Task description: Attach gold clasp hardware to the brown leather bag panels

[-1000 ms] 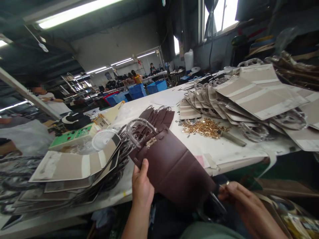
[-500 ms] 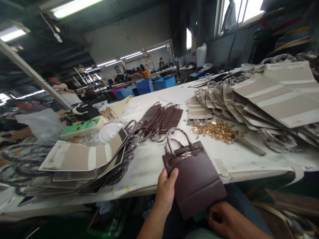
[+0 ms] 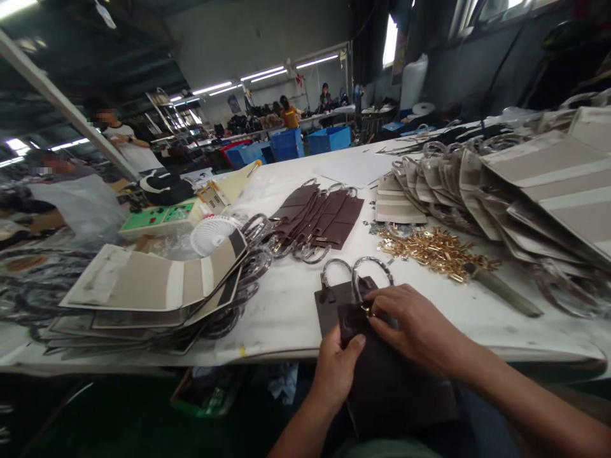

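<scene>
A dark brown bag panel [image 3: 396,388] with plastic-wrapped handles hangs over the table's front edge. My left hand [image 3: 337,362] grips its left side, thumb on top. At the gold clasp near the handle base, my right hand [image 3: 403,321] has its fingers closed on the clasp area. Behind the bag lies a row of brown bag pieces [image 3: 319,213] with wrapped handles. To the right, gold metal fittings [image 3: 436,251] are heaped beside a tool with a green-grey handle [image 3: 508,292].
Beige-lined panels [image 3: 138,280] are stacked at the left of the white table [image 3: 281,318], with more beige panels [image 3: 534,165] at the right. A green and cream box [image 3: 160,217] stands at the back left. Several people are farther off.
My right hand has risen from below the bag to its clasp. The bag has opened apart at the top, its handles now separated. The view has shifted slightly.
</scene>
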Motion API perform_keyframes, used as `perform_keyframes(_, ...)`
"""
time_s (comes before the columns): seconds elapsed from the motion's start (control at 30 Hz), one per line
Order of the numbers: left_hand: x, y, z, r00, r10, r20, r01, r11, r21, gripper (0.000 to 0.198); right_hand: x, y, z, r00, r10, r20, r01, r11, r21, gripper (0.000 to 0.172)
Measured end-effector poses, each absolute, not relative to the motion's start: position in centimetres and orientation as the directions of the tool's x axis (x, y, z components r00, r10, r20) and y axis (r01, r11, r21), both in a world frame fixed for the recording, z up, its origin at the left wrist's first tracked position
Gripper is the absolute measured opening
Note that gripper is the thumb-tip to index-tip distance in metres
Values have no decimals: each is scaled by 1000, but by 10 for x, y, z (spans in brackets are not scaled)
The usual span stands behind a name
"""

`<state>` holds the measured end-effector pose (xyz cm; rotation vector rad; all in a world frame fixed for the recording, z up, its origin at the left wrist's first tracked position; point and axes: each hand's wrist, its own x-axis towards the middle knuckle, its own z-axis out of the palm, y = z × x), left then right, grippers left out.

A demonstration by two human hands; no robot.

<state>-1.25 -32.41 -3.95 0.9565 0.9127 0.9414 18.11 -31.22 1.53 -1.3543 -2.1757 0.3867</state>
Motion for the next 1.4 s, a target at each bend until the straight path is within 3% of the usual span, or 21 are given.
perform_keyframes(0.13, -4, -317, -40, 223, 959, -174, -219, 223, 950, 33, 181, -319, 4, -411, 867, 280, 749, 497, -439, 10)
perform_keyframes(0.2, 1, -313, -41, 200, 965, -168, -189, 206, 960, 28, 180, -321, 2, -405, 887, 223, 747, 461, -479, 11)
perform_keyframes(0.27, 4, -309, -46, 207, 966, -158, -160, 192, 968, 25, 181, -320, 6, -360, 925, 120, 706, 355, -613, 14)
perform_keyframes(0.37, 6, -304, -52, 191, 974, -122, -128, 148, 981, 28, 184, -315, 18, -311, 949, -51, 519, 124, -846, 24)
perform_keyframes(0.47, 6, -298, -53, 141, 987, -78, -119, 95, 988, 28, 185, -307, 24, -330, 937, -115, 306, -9, -952, 33)
perform_keyframes(0.6, 8, -291, -48, 94, 994, -63, -160, 78, 984, 30, 180, -300, 18, -304, 946, -111, 81, -90, -993, 35)
perform_keyframes(0.8, 9, -289, -57, 37, 995, -91, -172, 96, 980, 37, 170, -297, 5, -93, 989, -116, 29, -114, -993, 37)
perform_keyframes(0.93, 6, -287, -69, -36, 985, -166, -69, 163, 984, 54, 167, -293, -2, -97, 993, -73, 266, -45, -963, 35)
perform_keyframes(1.03, 3, -285, -75, -23, 986, -167, -63, 166, 984, 54, 164, -290, -7, -167, 983, -70, 472, 18, -882, 31)
perform_keyframes(1.4, 4, -286, -73, 10, 992, -128, -106, 128, 986, 51, 158, -286, -13, -166, 980, -107, 674, 34, -738, 30)
